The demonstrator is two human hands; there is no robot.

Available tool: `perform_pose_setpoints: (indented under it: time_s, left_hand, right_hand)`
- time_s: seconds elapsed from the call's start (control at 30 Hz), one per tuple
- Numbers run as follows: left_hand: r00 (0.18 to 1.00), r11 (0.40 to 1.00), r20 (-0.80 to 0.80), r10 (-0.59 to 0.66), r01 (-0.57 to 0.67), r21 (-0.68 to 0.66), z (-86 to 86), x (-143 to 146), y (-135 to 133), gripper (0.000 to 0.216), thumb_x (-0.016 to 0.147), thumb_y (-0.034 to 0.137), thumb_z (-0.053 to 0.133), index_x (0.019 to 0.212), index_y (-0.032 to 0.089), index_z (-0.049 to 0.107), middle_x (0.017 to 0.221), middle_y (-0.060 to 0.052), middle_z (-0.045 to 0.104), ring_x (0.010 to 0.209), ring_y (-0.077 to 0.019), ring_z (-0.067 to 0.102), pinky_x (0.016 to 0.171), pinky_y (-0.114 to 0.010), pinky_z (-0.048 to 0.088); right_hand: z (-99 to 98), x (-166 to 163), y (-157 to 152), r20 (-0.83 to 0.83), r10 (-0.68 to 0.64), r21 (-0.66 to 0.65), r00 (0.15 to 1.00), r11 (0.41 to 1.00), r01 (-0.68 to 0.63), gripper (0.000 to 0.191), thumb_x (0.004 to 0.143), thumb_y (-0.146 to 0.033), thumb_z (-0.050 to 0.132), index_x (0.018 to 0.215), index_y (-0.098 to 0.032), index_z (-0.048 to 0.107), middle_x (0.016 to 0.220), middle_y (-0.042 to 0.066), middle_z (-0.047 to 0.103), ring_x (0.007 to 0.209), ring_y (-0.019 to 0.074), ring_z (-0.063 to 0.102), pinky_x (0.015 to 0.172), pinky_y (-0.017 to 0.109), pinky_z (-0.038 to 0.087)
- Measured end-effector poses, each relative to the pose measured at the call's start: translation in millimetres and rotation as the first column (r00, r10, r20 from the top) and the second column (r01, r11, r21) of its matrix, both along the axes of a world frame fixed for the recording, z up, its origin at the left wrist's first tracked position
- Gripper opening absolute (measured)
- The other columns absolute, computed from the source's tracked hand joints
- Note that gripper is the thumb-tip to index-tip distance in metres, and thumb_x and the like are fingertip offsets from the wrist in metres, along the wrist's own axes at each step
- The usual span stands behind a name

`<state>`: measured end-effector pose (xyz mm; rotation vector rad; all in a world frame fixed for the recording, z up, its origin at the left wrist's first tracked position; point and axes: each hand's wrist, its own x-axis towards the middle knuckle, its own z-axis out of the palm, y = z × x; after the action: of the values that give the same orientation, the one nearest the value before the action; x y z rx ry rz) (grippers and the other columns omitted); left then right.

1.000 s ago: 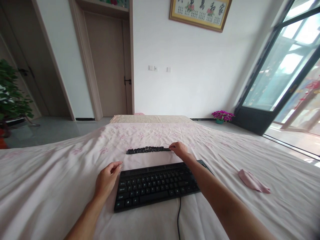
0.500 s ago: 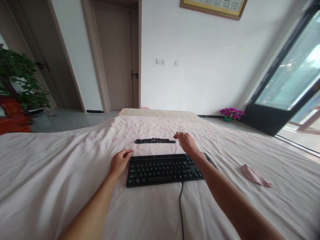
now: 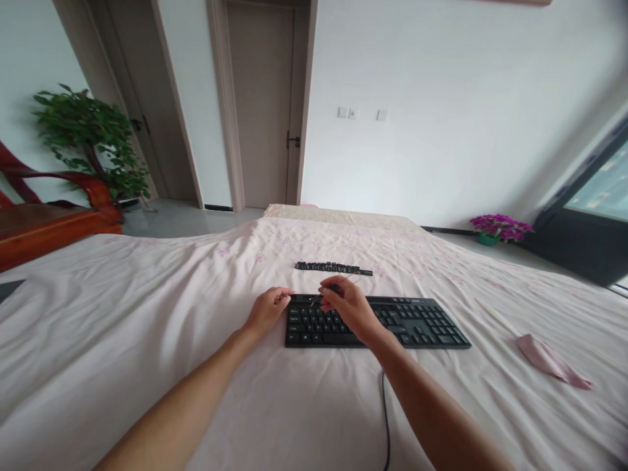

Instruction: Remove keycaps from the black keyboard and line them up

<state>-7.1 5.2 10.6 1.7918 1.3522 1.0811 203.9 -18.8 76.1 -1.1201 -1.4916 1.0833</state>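
Note:
A black keyboard [image 3: 417,324] lies flat on the pink flowered sheet [image 3: 147,314], its cable [image 3: 386,418] running toward me. Beyond it sits a straight row of loose black keycaps [image 3: 333,267]. My right hand [image 3: 346,307] hovers over the keyboard's left half, fingers pinched on a thin wire tool [image 3: 318,298] whose tip points at the upper-left keys. My left hand [image 3: 267,311] has bent fingers and grips the keyboard's upper-left corner.
A crumpled pink cloth [image 3: 549,360] lies on the sheet to the right. Red wooden furniture [image 3: 49,222] and a green plant [image 3: 93,137] stand at the left. A closed door [image 3: 262,104] is behind, and potted purple flowers [image 3: 500,227] sit by the glass door.
My right hand drew back from the end of the keycap row, carrying the thin tool, and came down over the keyboard's left keys. The view swung left and down. My left hand stayed at the corner.

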Motion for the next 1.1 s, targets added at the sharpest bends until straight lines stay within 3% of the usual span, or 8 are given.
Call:
perform_pose_setpoints:
  time_s: [0.3,0.53,0.7,0.83,1.1]
  left_hand:
    - [0.991,0.997,0.135,-0.014,0.004,0.071,-3.7,-11.4,-3.2,0.025,0.084,0.032,0.051,0.096,0.020,0.070,0.099,-0.005,0.067,0.093,-0.0186,0.062,0.082,-0.028,0.047]
    - [0.996,0.998,0.081,-0.043,0.039,0.043,0.5,-11.0,-3.4,0.024,0.083,0.030,0.052,0.094,0.022,0.071,0.100,-0.003,0.067,0.091,-0.0172,0.062,0.081,-0.026,0.047]
    - [0.994,0.995,0.053,-0.099,0.098,0.005,4.0,-10.9,-5.9,0.023,0.083,0.035,0.054,0.093,0.024,0.072,0.104,-0.002,0.064,0.092,-0.0166,0.061,0.078,-0.024,0.047]
    - [0.984,0.983,-0.037,-0.175,0.177,0.045,6.1,-9.6,-8.8,0.020,0.076,0.028,0.064,0.094,0.027,0.072,0.106,-0.001,0.063,0.097,-0.0173,0.059,0.079,-0.024,0.046]
    - [0.977,0.971,-0.215,-0.001,0.052,0.233,3.4,3.1,-13.1,0.011,0.075,0.028,0.068,0.086,0.024,0.069,0.098,-0.001,0.066,0.093,-0.0193,0.057,0.084,-0.030,0.041]
  right_hand:
    - [-21.7,-31.8,5.3,0.143,-0.008,0.057,0.990,0.998,0.000,0.016,0.082,-0.032,0.058,0.089,-0.019,0.059,0.065,-0.001,0.060,0.064,0.0144,0.062,0.059,0.026,0.054]
    - [-22.6,-43.8,4.3,0.347,0.004,0.148,0.938,0.987,-0.059,0.008,0.085,-0.026,0.055,0.090,-0.020,0.058,0.068,-0.002,0.061,0.060,0.0124,0.060,0.057,0.022,0.047]
    - [-14.6,-50.2,6.0,0.502,-0.023,0.310,0.864,0.938,-0.155,0.004,0.086,-0.023,0.056,0.088,-0.020,0.057,0.079,0.000,0.063,0.073,0.0143,0.059,0.069,0.025,0.044]
    - [-15.2,-50.8,9.9,0.520,-0.034,0.330,0.854,0.930,-0.164,0.004,0.088,-0.024,0.053,0.088,-0.020,0.055,0.082,0.000,0.063,0.077,0.0150,0.059,0.071,0.025,0.043]
    - [-26.7,-52.4,8.1,0.526,-0.035,0.348,0.850,0.921,-0.177,0.004,0.092,-0.021,0.045,0.094,-0.021,0.048,0.085,0.002,0.061,0.078,0.0160,0.061,0.072,0.026,0.044]
